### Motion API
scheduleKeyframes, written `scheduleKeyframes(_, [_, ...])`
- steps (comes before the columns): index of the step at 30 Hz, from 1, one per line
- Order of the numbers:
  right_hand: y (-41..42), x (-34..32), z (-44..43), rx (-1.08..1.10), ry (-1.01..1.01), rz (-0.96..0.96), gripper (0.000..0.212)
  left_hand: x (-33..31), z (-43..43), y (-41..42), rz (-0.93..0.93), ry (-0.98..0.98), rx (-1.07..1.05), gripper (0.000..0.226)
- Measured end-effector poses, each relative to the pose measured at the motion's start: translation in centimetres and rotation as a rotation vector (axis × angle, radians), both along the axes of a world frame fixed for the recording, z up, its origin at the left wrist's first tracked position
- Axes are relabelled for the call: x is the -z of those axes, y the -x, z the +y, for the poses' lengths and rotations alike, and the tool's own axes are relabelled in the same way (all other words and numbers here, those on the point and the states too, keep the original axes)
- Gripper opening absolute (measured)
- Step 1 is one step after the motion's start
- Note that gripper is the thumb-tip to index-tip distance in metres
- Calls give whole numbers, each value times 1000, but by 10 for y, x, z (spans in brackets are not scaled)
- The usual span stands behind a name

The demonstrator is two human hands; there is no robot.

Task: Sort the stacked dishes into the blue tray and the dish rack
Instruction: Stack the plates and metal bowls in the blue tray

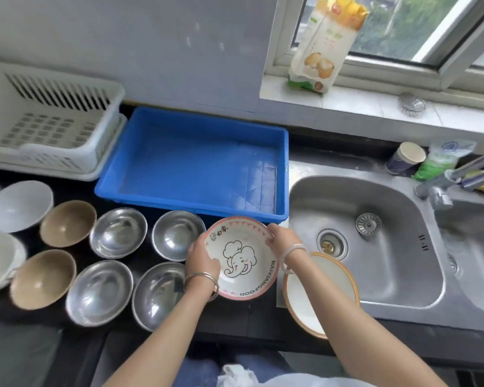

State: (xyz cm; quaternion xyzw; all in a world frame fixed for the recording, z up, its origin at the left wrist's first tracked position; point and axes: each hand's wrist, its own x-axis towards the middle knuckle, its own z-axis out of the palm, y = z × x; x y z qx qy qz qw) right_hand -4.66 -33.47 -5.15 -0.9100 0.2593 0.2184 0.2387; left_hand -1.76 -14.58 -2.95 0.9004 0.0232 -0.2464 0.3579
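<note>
— Holding the elephant bowl [242, 259] by its rim, both hands on it: my left hand [201, 259] clamps the near-left edge, my right hand [284, 241] pinches the far-right edge, fingers [271, 229] curled over the lip. It hangs just in front of the blue tray [196, 118], off that tray's near right corner.

— So which step is this?

— Carrying one dish to its place, I'd say. The blue tray has nothing in it, and the dish rack [53, 118], just left of the tray, looks bare too, so the sorting has hardly begun.

— What else is waiting?

— Left of the tray's near edge, on the dark surface [140, 263], sit four steel bowls [118, 233], two brown bowls [67, 223] and some white bowls [18, 205]. An orange-rimmed plate [322, 291] lies under my right forearm, toward the sink [375, 241], which is right of the tray.

— And next?

— Probably lifting the bowl forward over the tray's near wall, keeping it level, then setting it down flat before letting go. I can't tell whether bowls belong in the tray or the rack.
</note>
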Motion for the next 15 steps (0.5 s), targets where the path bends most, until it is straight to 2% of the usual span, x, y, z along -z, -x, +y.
scheduleKeyframes(4, [1,-7,1,5,-55,-43,6,0,7,-3,-51,1,-30,50])
scheduleKeyframes(12, [-1,-46,2,49,-195,-122,10,-18,21,-14,-87,83,-165,52])
scheduleKeyframes(15, [-11,-65,-3,94,-245,-171,16,-32,26,-30,-113,173,-221,37])
